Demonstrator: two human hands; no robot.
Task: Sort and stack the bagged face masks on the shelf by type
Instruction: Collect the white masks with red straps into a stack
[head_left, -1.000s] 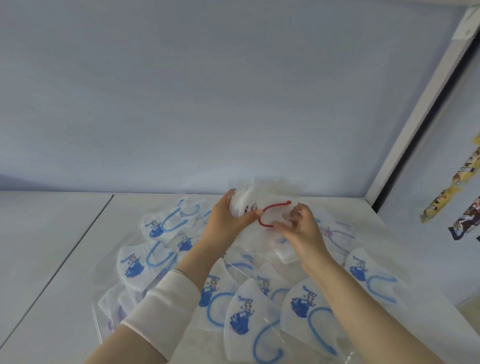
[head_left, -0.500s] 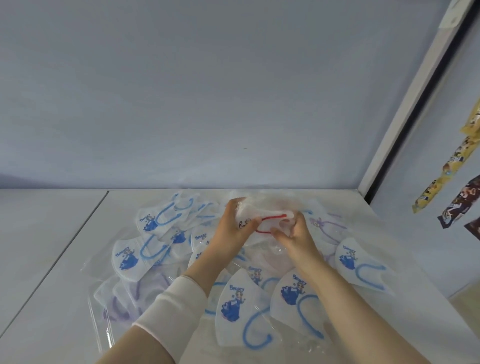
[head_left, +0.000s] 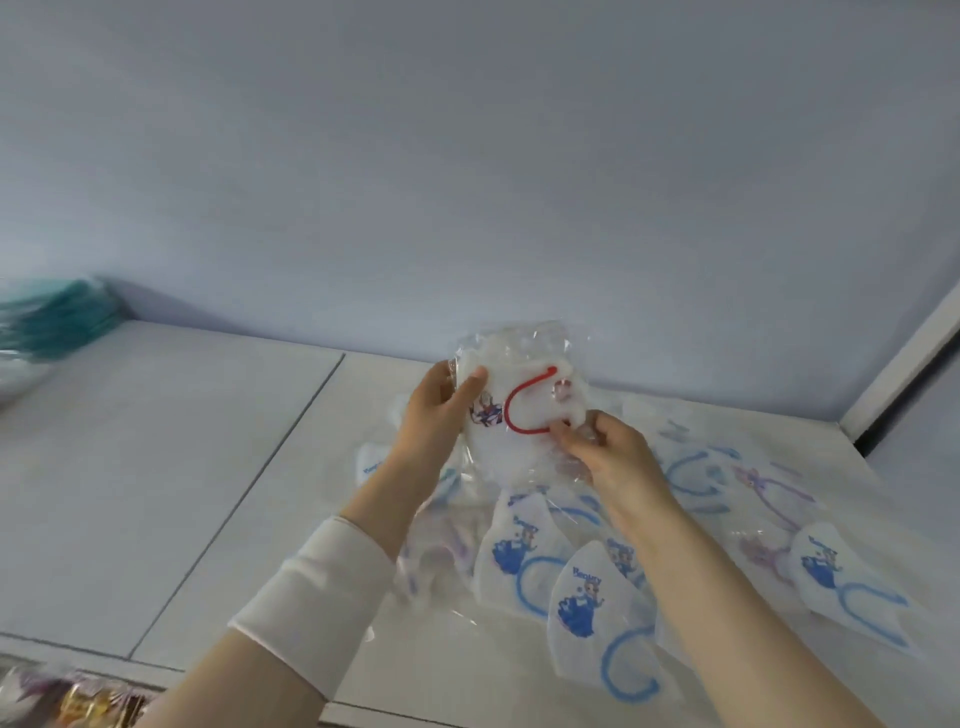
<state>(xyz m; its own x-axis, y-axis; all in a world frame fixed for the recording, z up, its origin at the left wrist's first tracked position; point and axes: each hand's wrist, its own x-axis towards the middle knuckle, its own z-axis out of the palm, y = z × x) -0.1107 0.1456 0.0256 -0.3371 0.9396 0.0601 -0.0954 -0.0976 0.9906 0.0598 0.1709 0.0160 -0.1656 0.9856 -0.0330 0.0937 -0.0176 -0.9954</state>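
A bagged red-loop mask (head_left: 519, 415) was held up above the shelf (head_left: 156, 493), in front of the wall (head_left: 467, 182), by both hands. The left hand (head_left: 434, 415) was closed on the bag's left edge, with the thumb laid across the front near the top corner and the fingers hidden behind. The right hand (head_left: 608, 452) was closed on the bag's lower right part, which was pinched between thumb and fingers just beside the lower end of the red loop. The mask was seen to be white, with a small printed figure by the left thumb, and the clear bag was crumpled round it.

Beneath and around the hands, a loose pile of bagged masks was spread over the right part of the shelf. Blue-loop masks (head_left: 587, 608), white with a blue figure, were laid overlapping nearest the camera, and one more was set at the far right. Purple-loop masks (head_left: 769, 493) were seen among them on the right. A further pale one was partly hidden under the left forearm, which was covered by a white sleeve (head_left: 317, 597).

A teal stack (head_left: 57, 322), blurred, was placed at the shelf's far left against the wall, well apart from the pile. Colourful packets (head_left: 78, 701), too blurred to be read, were seen below the shelf's front edge at the lower left.
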